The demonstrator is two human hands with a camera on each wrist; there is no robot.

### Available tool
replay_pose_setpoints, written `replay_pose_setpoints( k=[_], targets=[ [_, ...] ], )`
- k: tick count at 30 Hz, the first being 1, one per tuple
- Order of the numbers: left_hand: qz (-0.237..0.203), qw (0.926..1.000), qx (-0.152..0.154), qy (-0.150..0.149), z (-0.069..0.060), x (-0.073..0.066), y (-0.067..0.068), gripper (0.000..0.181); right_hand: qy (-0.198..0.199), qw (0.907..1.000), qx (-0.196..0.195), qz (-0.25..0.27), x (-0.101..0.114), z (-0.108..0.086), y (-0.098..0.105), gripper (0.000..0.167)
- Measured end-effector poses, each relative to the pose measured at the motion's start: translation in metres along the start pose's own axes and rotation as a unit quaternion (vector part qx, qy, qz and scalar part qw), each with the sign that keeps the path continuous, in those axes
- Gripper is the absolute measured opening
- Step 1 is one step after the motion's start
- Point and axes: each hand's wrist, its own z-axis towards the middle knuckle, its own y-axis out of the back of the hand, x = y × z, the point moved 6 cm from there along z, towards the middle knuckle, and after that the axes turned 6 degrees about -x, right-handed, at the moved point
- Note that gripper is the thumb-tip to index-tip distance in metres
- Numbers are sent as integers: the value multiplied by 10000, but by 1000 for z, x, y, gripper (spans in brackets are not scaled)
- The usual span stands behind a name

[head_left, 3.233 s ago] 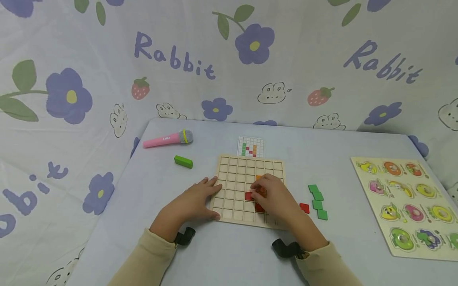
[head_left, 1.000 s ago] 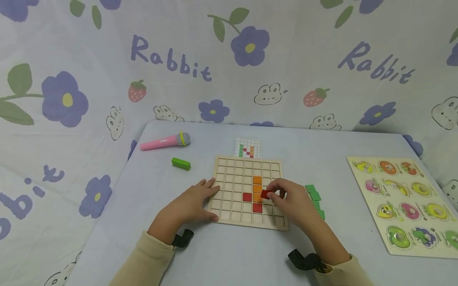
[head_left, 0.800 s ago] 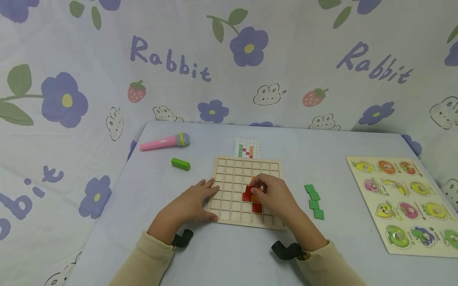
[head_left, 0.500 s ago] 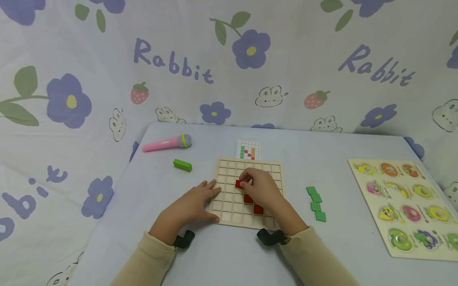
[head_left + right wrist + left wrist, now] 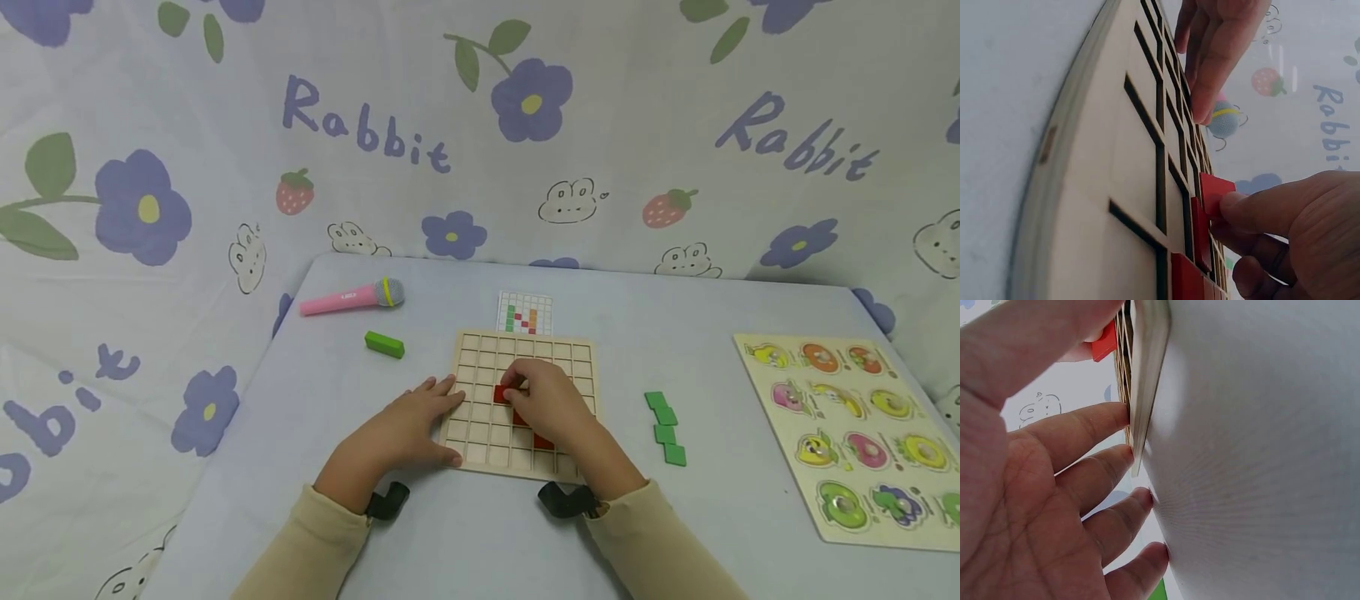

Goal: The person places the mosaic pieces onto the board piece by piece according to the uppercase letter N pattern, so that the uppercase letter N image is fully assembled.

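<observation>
With right hand [image 5: 551,404], pinches at the grid board [image 5: 482,412] a red tile [image 5: 1212,189], flat-looking from the head view, tilted from the right wrist; with left hand [image 5: 401,429], fingers spread, touches board's left edge.

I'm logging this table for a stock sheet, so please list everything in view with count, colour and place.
Grid board: one, pale wood, table centre
Red tiles: three visible, red; two on the board, one pinched above it
Green tiles: four, green, right of the board
Pattern card: one, white with coloured squares, behind the board
Block: one, green, left of the card
Microphone: one, pink and grey, far left
Fruit puzzle: one, cream with coloured pieces, far right
Table: one, pale, beneath everything
Backdrop: white, printed, behind
Sleeves: two, beige, near edge
Left hand: one, board's left edge
Right hand: one, over the board
</observation>
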Motion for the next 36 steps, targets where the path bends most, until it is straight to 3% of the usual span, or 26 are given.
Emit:
replay_pose_setpoints(
  k=[12, 20, 23, 27, 32, 36],
  targets=[
    [-45, 10000, -5, -12, -2, -2, 2, 94, 257, 9981, -155, -533, 3, 0, -5, 12],
    [-32, 10000, 1, -4, -1, -3, 1, 94, 324, 9985, -273, -359, 2, -1, -1, 17],
    [-66, 10000, 8, 9, -1, -3, 1, 94, 354, 9976, -590, 2, 1, -1, 14, 24],
    [-93, 10000, 20, 31, -1, -3, 0, 95, 338, 9924, -1141, 314, -4, -5, 50, 28],
    [-18, 10000, 22, 13, -1, -1, -1, 96, 194, 9856, -1678, 52, -27, -18, 94, 26],
    [-12, 10000, 29, 1, -2, -1, 0, 95, -32, 9836, -1791, -220, -58, -30, 120, 27]
  ],
)
